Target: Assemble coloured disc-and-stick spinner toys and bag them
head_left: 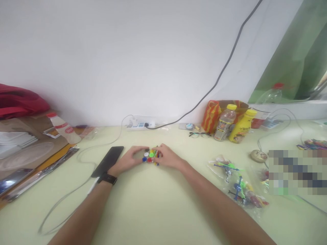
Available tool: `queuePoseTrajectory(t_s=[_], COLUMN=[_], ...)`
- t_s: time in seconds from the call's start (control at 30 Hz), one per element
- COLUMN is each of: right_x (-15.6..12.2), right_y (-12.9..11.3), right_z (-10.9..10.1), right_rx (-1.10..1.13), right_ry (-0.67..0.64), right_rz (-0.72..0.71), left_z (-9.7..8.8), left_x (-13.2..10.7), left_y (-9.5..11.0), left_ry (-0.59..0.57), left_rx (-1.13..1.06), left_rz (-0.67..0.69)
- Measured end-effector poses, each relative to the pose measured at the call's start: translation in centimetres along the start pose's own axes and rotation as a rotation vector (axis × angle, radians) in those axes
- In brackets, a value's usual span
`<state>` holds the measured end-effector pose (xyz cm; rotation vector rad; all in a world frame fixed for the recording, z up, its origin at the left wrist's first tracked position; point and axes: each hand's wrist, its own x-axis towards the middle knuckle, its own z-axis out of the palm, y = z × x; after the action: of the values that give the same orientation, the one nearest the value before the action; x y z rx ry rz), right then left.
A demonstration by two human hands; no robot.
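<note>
A small cluster of round plastic pieces (151,155) in white, green, blue, red, yellow and black sits between my hands over the table's middle. From the left, my left hand (129,158) curves round the cluster, thumb near the blue piece and fingers by the black one, gripping its edge. On the other side, my right hand (169,156) has its thumb and fingers closed on the cluster's right part, where more coloured bits show between the fingers. Their exact shape is too small to tell. A black watch (108,178) is on my left wrist.
Left of my hand lies a black phone (108,160) with a white cable. Clear bags of coloured plastic parts (240,187) are by my right forearm. Behind stand two yellow-capped bottles (224,123), glasses (199,134) and a power strip (141,124). A white bottle (63,129) leans at left.
</note>
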<state>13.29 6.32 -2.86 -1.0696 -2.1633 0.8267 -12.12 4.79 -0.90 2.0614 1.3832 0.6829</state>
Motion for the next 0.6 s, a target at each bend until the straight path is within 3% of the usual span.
queuePoseTrajectory(t_s=[0.6], right_x=[-0.5], right_y=[-0.5], right_z=[0.0], right_rx=[0.028], right_ry=[0.01], right_rz=[-0.036], left_z=[0.1], left_x=[-0.2], left_y=[0.7], left_ry=[0.034], left_rx=[-0.011], left_rz=[-0.015])
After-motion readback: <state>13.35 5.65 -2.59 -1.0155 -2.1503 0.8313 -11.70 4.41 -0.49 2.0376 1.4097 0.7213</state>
